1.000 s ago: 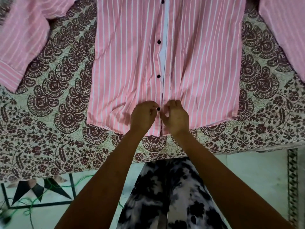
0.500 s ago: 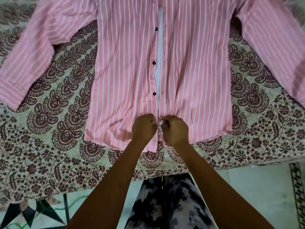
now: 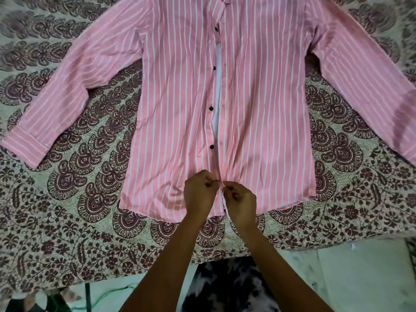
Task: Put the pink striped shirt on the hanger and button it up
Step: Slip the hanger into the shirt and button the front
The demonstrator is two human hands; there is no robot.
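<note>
Pinching the two front edges together, the left hand (image 3: 199, 190) and right hand (image 3: 239, 197) are fastening the lowest button, at 6 o'clock on the pink striped shirt (image 3: 180, 109), which is lying flat on the patterned bedspread (image 3: 67, 210). Next button (image 3: 211, 146) at 12 o'clock is probably needing alignment; no hanger is showing.

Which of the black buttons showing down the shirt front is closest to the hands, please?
The lowest visible black button, just above the left hand and right hand. The other buttons sit higher up the pink striped shirt, toward the collar.
</note>
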